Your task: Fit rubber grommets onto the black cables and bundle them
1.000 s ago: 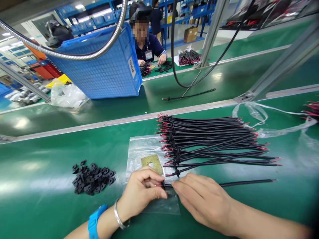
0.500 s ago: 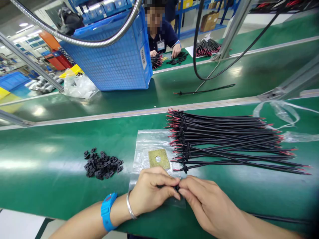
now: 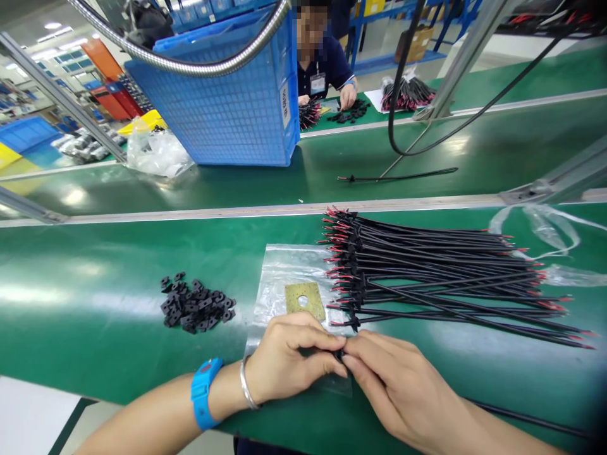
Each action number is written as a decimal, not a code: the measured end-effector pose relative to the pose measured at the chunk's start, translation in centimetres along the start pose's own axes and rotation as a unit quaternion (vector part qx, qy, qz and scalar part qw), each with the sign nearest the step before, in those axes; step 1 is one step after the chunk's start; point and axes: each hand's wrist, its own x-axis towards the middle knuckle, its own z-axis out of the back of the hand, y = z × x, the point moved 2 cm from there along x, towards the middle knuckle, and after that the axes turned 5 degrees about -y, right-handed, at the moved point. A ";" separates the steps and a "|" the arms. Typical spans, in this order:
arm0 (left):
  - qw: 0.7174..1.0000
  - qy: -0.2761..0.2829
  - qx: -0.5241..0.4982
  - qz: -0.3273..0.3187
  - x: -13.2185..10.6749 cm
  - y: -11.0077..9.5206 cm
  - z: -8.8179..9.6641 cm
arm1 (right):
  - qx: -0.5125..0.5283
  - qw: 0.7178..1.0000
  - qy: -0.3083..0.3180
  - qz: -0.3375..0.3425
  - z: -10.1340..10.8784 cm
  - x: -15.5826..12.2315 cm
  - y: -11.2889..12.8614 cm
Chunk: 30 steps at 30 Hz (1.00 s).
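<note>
Above a clear plastic bag (image 3: 277, 262), my left hand (image 3: 287, 360) pinches a small black plastic part (image 3: 338, 355) between thumb and forefinger. My right hand (image 3: 403, 382) meets it fingertip to fingertip, closed in a pinch. A black cable (image 3: 526, 418) runs out from beneath my right wrist; its end is hidden by the fingers. On the bag, just beyond my left hand, lies a yellowish square plate (image 3: 291, 306) with a round hole. Many black cables (image 3: 441, 256) with red wire ends and black parts near their left ends lie beyond my right hand.
A pile of small black parts (image 3: 196, 306) lies on the green table (image 3: 95, 341) at left. Across a metal rail (image 3: 237, 212) stand a blue crate (image 3: 227, 107) and a single cable (image 3: 403, 175). A co-worker (image 3: 327, 63) sits opposite. A dark cord (image 3: 391, 120) hangs at right.
The view has shifted slightly, so the background sits a little further right. Both hands keep their pinch at the small black part, with hardly any movement.
</note>
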 end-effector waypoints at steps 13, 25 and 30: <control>0.976 0.033 -0.100 0.193 -0.4 1.3 0.1 | -0.015 1.000 0.001 -0.004 0.2 -0.3 -1.3; 0.982 -0.010 -0.090 0.163 -0.2 1.3 0.5 | -0.190 0.981 0.006 0.039 2.8 0.2 -0.8; 0.976 -0.038 -0.113 0.181 0.2 1.9 1.0 | -0.315 0.942 -0.098 0.064 6.6 1.0 -2.8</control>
